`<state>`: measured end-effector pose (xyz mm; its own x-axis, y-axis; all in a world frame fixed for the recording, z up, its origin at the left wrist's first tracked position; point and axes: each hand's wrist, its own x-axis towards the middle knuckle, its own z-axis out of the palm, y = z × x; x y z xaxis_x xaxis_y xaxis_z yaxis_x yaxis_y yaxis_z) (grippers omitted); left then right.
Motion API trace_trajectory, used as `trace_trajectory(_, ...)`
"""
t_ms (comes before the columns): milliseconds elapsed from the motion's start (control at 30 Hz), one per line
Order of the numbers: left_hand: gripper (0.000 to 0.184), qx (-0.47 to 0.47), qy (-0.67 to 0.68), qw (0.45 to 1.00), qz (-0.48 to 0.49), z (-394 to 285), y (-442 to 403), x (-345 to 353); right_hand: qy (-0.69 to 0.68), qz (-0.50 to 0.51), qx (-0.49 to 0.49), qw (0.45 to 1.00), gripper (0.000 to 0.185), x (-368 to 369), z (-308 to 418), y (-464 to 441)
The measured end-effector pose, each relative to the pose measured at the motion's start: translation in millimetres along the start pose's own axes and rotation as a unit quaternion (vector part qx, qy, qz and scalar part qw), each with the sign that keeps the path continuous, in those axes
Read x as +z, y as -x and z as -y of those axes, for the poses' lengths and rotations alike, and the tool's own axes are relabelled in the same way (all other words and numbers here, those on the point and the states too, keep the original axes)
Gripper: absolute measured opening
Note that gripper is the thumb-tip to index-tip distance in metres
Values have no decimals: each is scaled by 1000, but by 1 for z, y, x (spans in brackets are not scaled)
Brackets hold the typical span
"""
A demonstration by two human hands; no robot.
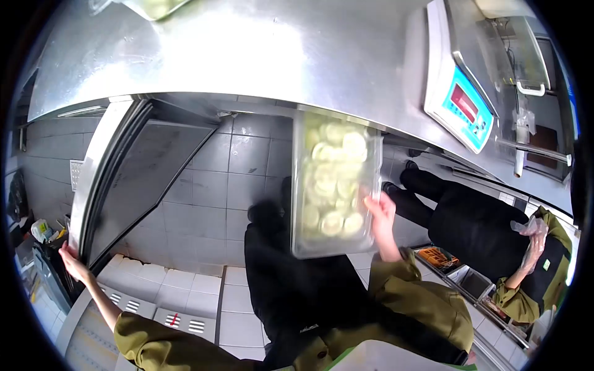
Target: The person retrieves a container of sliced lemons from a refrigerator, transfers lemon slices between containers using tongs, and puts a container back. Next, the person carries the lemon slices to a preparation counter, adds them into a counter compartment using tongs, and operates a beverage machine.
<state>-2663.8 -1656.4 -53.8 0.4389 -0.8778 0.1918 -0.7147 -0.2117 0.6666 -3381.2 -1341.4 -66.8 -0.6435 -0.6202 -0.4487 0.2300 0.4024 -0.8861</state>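
My right hand (382,216) grips the right side of a clear plastic container (303,244), which holds many pale green round slices (334,179). The container hangs over the floor, in front of the steel counter's edge. At the far left, my left hand (74,263) is at the outer edge of an open steel door (105,161), its fingers against the edge. How tightly those fingers close on the door is partly hidden.
A digital scale (461,102) stands on the steel counter (346,49) at the right. A co-worker (476,216) in a dark apron and a plastic glove is at the right. Another container (158,7) lies at the counter's top left.
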Motion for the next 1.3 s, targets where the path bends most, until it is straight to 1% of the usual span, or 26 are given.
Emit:
trace_trajectory(67,58,-21,-79,996,36,-5,8,-4,-1,20,34,999,12,-4,5,35)
trace_trajectory(167,59,-47,-95,992,67,-25,26,-7,0,62,83,995,9,-12,34,89)
trace_trajectory(267,55,-37,-40,995,78,-33,50,-7,7,103,94,990,9,-21,81,131)
trace_trajectory(333,53,-48,-78,986,139,-51,69,-17,0,122,93,988,9,-20,118,153)
trace_trajectory(367,53,-61,-40,986,151,-35,71,-14,-18,131,84,988,10,-21,126,159)
trace_trajectory(433,50,-81,44,991,101,-85,101,-15,-36,129,61,989,9,-14,157,166)
trace_trajectory(467,50,-116,11,979,170,-85,99,-25,-47,128,50,989,8,-10,171,168)
trace_trajectory(500,52,-122,14,975,186,-80,100,-26,-70,128,35,989,9,-6,179,166)
trace_trajectory(533,53,-141,19,973,182,-81,103,-24,-56,121,-4,991,9,0,187,160)
trace_trajectory(567,55,-106,18,983,148,-95,112,-23,-41,112,-42,992,9,6,197,150)
trace_trajectory(600,56,-114,16,980,160,-82,110,-20,-25,101,-78,991,10,13,206,140)
trace_trajectory(633,55,-131,-24,978,160,-112,122,-25,-22,91,-99,991,10,19,211,124)
trace_trajectory(667,56,-98,-71,982,146,-116,128,-23,-20,80,-121,989,10,26,214,105)
trace_trajectory(733,59,-111,-154,974,125,-128,142,-16,-48,65,-155,985,14,43,225,66)
trace_trajectory(800,62,-109,-168,968,148,-134,152,-15,44,12,-195,980,15,52,218,15)
trace_trajectory(867,63,-116,-172,969,137,-102,153,-3,46,-9,-197,979,19,65,229,-22)
trace_trajectory(933,60,-197,-120,957,179,-109,151,-11,27,-19,-223,974,22,74,239,-69)
trace_trajectory(967,58,-237,-48,960,138,-97,145,-11,15,-24,-231,973,24,80,243,-86)
trace_trajectory(1000,56,-275,28,956,96,-95,135,-1,82,-42,-249,964,25,82,257,-96)
trace_trajectory(1067,57,-221,-100,970,-12,-153,132,4,218,-76,-274,933,27,81,292,-108)
trace_trajectory(1100,51,-203,-79,975,-38,-188,127,14,319,-98,-335,881,28,78,300,-118)
trace_trajectory(1133,45,-190,-59,978,-66,-222,123,27,374,-126,-313,864,28,77,308,-121)
trace_trajectory(1167,32,-85,8,992,-88,-228,110,48,428,-149,-296,841,29,80,320,-121)
trace_trajectory(1200,27,-64,69,992,-79,-252,98,70,477,-168,-284,814,30,84,336,-122)
trace_trajectory(1233,29,-67,191,978,-41,-300,95,90,498,-161,-268,809,28,79,356,-119)
trace_trajectory(1300,30,-45,253,966,30,-374,83,119,445,-211,-289,821,25,60,365,-130)
